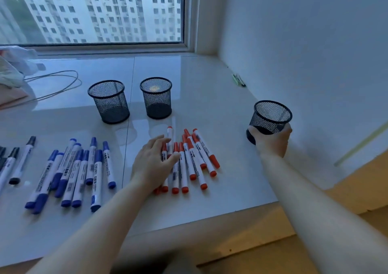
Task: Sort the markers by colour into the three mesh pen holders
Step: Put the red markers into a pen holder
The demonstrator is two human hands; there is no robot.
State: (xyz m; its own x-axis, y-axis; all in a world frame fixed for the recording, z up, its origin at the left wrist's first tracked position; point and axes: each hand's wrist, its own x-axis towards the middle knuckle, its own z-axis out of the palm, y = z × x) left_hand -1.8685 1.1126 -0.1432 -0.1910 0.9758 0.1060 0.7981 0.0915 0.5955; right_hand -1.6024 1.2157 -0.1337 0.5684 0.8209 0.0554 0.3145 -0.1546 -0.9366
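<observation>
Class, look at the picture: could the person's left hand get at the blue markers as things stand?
Probably yes. The left hand lies on the red markers, and the blue markers lie just beside it on the same white surface, with only bare surface between them.

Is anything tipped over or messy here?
Yes, one thing. The right hand grips the right mesh holder, which leans toward the wall, while the other two holders stand upright. The red markers under the left hand are a jumbled heap. Nothing looks spilled or broken.
</observation>
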